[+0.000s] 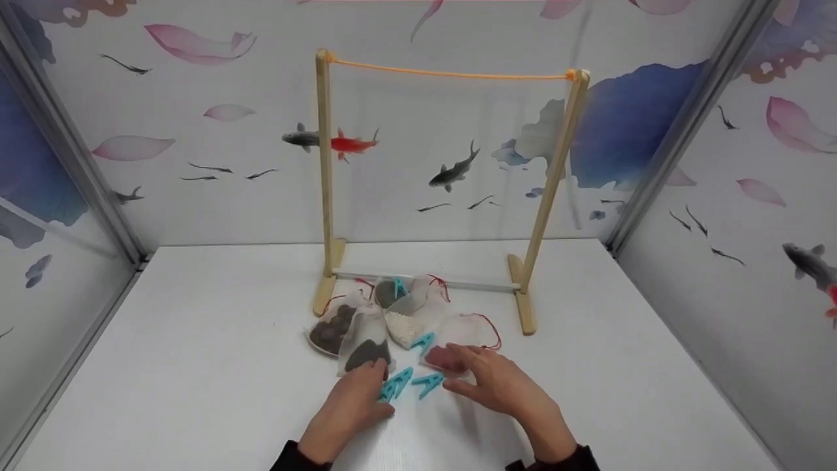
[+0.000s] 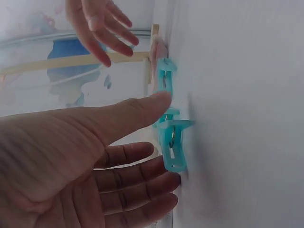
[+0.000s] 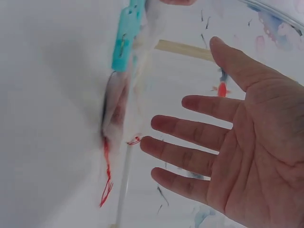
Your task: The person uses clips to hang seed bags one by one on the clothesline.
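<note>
Left hand (image 1: 351, 402) relaxed, released, partly blocks turquoise plastic clothespins (image 1: 397, 383); right hand (image 1: 502, 384) spread, released, hides part of sheer white pink-filled drawstring bag (image 1: 439, 357).

PASS: bare white tabletop (image 1: 621, 366), both outer sides; under thin orange cord (image 1: 451, 74) | BLOCK: turquoise plastic clothespins (image 1: 431, 380), sheer white drawstring bags (image 1: 366, 330), slim pale-wood posts (image 1: 325, 170)

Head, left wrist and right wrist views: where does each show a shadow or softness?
Head view: a faint shadow on the white table below the right hand; left wrist view: a soft grey shadow beside the nearest turquoise clothespin; right wrist view: the drawstring bag looks hazy, its edges soft.
</note>
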Tool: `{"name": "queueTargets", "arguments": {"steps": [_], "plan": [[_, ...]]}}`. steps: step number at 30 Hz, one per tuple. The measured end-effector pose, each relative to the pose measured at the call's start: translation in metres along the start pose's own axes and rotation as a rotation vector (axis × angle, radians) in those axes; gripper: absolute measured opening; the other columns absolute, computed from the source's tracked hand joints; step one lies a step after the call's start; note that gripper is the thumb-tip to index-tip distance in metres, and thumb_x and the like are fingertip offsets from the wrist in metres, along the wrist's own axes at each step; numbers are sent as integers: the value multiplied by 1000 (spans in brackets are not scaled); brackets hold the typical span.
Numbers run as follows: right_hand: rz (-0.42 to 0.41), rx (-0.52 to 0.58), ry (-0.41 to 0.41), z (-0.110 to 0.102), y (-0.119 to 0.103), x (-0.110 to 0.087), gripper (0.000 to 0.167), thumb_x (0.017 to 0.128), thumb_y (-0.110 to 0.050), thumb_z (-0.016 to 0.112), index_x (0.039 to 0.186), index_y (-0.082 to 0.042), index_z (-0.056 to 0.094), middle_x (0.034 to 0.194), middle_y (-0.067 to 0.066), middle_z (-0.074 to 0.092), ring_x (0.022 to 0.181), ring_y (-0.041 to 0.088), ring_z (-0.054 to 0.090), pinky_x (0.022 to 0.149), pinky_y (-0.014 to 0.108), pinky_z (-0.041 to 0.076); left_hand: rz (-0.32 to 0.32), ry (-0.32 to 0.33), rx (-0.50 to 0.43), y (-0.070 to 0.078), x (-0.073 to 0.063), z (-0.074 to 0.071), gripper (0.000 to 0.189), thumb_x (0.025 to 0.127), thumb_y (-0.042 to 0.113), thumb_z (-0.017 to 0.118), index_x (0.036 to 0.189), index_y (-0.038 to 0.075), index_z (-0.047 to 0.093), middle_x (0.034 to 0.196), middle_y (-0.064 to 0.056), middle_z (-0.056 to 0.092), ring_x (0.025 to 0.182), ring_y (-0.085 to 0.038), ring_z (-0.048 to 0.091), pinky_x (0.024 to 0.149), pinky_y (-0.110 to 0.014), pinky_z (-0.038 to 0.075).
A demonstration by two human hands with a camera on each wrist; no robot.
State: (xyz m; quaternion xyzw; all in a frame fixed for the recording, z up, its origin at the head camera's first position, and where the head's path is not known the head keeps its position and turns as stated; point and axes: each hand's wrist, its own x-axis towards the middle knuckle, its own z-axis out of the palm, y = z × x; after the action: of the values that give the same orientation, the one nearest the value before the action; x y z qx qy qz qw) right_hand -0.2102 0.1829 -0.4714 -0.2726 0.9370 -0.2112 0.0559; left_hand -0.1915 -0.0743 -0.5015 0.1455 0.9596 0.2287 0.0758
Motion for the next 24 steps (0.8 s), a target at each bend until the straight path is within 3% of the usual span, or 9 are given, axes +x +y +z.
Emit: {"name": "queueTargets", "arguments": {"steps": [3, 7, 12, 15, 18, 21, 24], "plan": [[-68, 11, -26, -3, -14, 7, 52, 97, -42, 63, 138, -12, 56, 135, 11, 65, 121, 27, 64, 101, 50, 51, 25, -14, -13, -3, -1, -1, 40, 78, 5, 81, 111, 4, 58, 95, -8, 63, 87, -20, 60, 77, -40, 52], [-99, -7, -16, 0, -29, 15, 57, 97, -47, 60, 141, -11, 54, 136, 12, 64, 125, 27, 62, 104, 50, 49, 91, 48, 5, -7, -4, -9, 35, 78, 0, 79, 108, 7, 63, 91, -5, 63, 81, -17, 57, 73, -37, 52], [-90, -19, -32, 8, -37, 22, 50, 97, -44, 61, 136, -11, 59, 121, 7, 72, 113, 20, 66, 99, 53, 47, 97, 147, -14, -10, -6, -23, 36, 84, 5, 77, 118, 12, 67, 107, -10, 66, 100, -27, 66, 86, -46, 55], [-102, -1, -20, 13, -38, 24, 40, 98, -42, 60, 122, -10, 64, 100, 1, 72, 93, 12, 65, 89, 41, 48, 77, 194, -102, -9, -4, -28, 33, 90, 12, 73, 121, 16, 64, 112, -9, 65, 105, -25, 65, 90, -48, 55], [-107, 36, 12, 18, -37, 27, 36, 101, -44, 55, 112, -10, 63, 87, -4, 64, 79, 5, 56, 76, 26, 48, 102, 246, -234, -6, -1, -30, 25, 95, 20, 69, 118, 18, 61, 109, -2, 65, 102, -18, 64, 88, -40, 56], [-106, 80, 38, 24, -36, 29, 40, 104, -48, 46, 110, -11, 59, 86, -4, 60, 76, 4, 50, 70, 20, 46, 132, 287, -409, -2, 1, -30, 22, 96, 27, 67, 116, 18, 61, 105, 3, 68, 100, -13, 65, 85, -28, 57], [-108, 110, 62, 27, -37, 29, 43, 106, -50, 36, 115, -12, 56, 94, -2, 64, 81, 6, 55, 74, 23, 50, 134, 296, -606, 0, 1, -29, 31, 96, 34, 67, 118, 14, 60, 108, 0, 69, 103, -13, 67, 86, -22, 56]]}}
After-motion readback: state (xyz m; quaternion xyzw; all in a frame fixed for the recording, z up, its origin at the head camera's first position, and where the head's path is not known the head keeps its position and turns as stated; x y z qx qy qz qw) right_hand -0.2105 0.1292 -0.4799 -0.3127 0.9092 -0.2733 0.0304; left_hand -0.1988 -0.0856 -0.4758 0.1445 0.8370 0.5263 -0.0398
